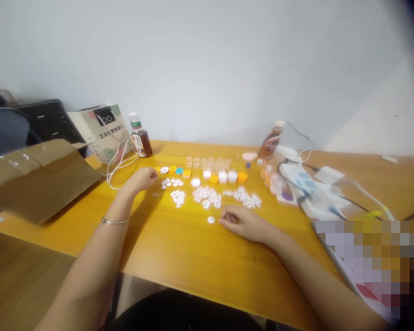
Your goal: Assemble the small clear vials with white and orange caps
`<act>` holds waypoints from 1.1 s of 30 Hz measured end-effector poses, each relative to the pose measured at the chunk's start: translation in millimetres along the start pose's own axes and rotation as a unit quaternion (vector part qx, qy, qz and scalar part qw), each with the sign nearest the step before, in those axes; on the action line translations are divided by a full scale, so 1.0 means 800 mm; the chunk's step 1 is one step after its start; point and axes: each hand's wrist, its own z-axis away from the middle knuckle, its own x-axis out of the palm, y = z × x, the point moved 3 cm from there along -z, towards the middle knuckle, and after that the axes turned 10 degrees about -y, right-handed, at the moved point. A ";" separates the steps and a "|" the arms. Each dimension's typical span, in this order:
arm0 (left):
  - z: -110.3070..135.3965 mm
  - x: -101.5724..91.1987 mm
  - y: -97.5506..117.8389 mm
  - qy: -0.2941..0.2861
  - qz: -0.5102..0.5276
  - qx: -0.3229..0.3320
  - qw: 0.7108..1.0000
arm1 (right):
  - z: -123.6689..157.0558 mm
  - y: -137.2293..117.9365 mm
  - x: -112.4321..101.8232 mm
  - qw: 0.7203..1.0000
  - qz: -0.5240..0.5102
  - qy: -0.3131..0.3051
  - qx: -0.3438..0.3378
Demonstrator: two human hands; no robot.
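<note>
My left hand (142, 179) reaches to the left end of a row of coloured round caps (172, 170) on the yellow table (179, 248); its fingers are curled and pinched at an orange cap there. My right hand (243, 222) rests on the table with fingers loosely curled, just right of a single white disc (210, 219). Heaps of small white plastic parts (207, 197) lie between the hands. Behind them stand small clear cups (209, 162) and white and orange caps (224, 176).
A cardboard box (37, 177) and a paper bag (101, 131) sit at the left, next to a brown bottle (140, 136). A second bottle (271, 140), a power strip (301, 181) with cables and a white adapter (329, 175) lie at the right.
</note>
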 end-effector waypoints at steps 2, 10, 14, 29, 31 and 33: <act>-0.004 0.005 -0.015 0.005 -0.003 -0.028 1.000 | 0.000 -0.001 0.000 1.000 0.004 -0.001 0.004; -0.035 0.038 -0.034 0.071 -0.004 -0.059 0.996 | 0.000 -0.003 -0.002 1.000 0.007 0.000 0.010; -0.041 0.048 -0.033 0.081 0.005 -0.065 0.995 | -0.001 0.000 0.000 1.000 0.002 -0.003 0.006; 0.050 0.008 0.147 0.032 0.216 0.337 0.916 | -0.002 0.002 0.000 1.000 -0.014 0.006 -0.004; 0.065 0.022 0.171 -0.050 0.207 0.387 0.897 | -0.003 0.003 0.001 1.000 -0.019 0.001 -0.011; 0.072 0.032 0.181 -0.085 0.189 0.400 0.893 | -0.003 0.003 0.001 1.000 -0.022 -0.001 -0.019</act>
